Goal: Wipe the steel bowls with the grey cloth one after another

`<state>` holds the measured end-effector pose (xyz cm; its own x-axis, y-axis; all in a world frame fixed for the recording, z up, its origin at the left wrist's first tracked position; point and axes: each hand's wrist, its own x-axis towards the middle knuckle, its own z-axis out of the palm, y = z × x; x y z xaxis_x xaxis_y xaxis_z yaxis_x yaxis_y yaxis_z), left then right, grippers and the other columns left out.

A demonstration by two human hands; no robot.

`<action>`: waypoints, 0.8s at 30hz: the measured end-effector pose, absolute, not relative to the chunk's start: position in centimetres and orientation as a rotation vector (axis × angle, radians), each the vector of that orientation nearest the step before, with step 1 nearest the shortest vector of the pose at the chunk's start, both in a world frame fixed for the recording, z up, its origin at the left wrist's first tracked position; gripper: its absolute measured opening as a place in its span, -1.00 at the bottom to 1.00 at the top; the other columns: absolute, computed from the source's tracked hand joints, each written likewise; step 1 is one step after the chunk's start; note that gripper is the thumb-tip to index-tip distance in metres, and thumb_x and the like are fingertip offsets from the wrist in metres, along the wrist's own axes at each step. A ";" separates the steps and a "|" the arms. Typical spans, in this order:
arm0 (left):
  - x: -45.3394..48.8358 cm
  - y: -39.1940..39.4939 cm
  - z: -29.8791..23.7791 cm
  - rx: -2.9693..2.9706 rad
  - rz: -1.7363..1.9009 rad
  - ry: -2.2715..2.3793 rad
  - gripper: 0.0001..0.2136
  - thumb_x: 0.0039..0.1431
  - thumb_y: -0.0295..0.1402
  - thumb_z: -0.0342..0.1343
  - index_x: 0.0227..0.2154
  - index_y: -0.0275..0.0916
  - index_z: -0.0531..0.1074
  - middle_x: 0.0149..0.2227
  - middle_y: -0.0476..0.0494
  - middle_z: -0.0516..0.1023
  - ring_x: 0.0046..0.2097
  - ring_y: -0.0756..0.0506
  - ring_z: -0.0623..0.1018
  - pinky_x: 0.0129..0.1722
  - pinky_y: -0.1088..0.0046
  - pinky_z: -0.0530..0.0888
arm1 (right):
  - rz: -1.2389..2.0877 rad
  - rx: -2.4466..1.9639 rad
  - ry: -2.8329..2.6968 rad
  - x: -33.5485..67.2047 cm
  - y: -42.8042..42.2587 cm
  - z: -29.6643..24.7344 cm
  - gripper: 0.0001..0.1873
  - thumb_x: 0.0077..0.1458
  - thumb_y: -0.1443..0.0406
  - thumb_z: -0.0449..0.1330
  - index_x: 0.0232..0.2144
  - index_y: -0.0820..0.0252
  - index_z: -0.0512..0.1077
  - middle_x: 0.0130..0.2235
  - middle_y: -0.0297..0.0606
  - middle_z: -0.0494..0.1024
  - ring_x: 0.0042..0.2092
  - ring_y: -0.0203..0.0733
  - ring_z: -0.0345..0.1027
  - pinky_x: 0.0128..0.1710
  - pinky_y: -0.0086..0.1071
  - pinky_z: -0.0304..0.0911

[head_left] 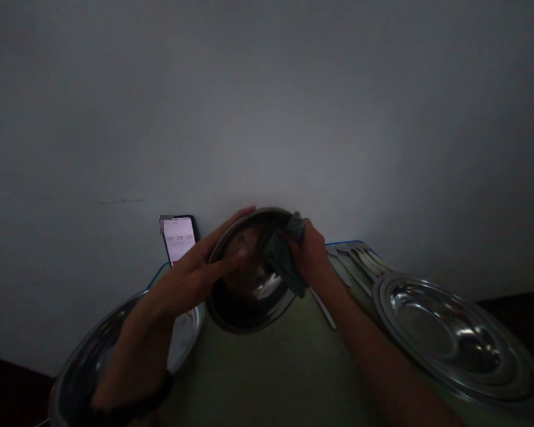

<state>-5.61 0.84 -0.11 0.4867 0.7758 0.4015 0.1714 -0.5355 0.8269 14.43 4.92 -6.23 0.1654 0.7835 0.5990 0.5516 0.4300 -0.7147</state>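
Observation:
A shiny metal bowl (244,302) is held up at the middle of the head view, tilted so that its inside faces me. My left hand (200,270) grips the bowl's left rim, thumb inside and fingers behind. Bunched in my right hand (309,255) is a dark grey-green cloth (285,261), pressed against the right part of the bowl's inside. The right fingers are closed around the cloth and partly hidden by it.
A phone (180,240) showing a timer leans against the wall (267,118). At left stands a large metal basin (93,344). Stacked metal plates (449,332) lie at right, near several pieces of cutlery (360,261) on the green table (267,385).

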 end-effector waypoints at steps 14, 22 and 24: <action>-4.2 1.2 -0.8 1.838 1.377 0.511 -0.33 0.07 -0.30 0.21 0.25 0.05 0.12 0.30 0.03 0.18 0.30 -0.28 0.14 0.27 0.15 0.15 | 0.477 -1.203 -1.241 14.4 5.4 -6.1 -0.62 0.14 0.02 -0.01 -0.36 0.21 0.38 -0.27 -0.11 0.55 -0.19 -0.04 0.40 -0.27 -0.26 0.23; -3.6 1.4 -1.6 1.686 1.419 0.547 -0.55 0.16 -0.25 0.09 0.13 -0.04 0.34 0.19 -0.01 0.37 0.28 -0.26 0.19 0.30 0.17 0.09 | 0.215 -1.319 -1.489 15.9 5.0 -5.2 -0.72 0.06 0.08 0.15 -0.34 0.19 0.35 -0.33 -0.14 0.53 -0.26 -0.06 0.39 -0.32 -0.30 0.19; -4.4 1.4 -1.4 1.711 1.172 0.623 -0.58 0.14 -0.21 0.11 0.08 -0.09 0.41 0.12 -0.09 0.46 0.26 -0.30 0.23 0.28 0.11 0.12 | 0.171 -1.291 -1.749 16.6 4.5 -4.6 -0.77 0.09 0.12 0.14 -0.36 0.17 0.32 -0.38 -0.20 0.52 -0.31 -0.10 0.38 -0.36 -0.35 0.14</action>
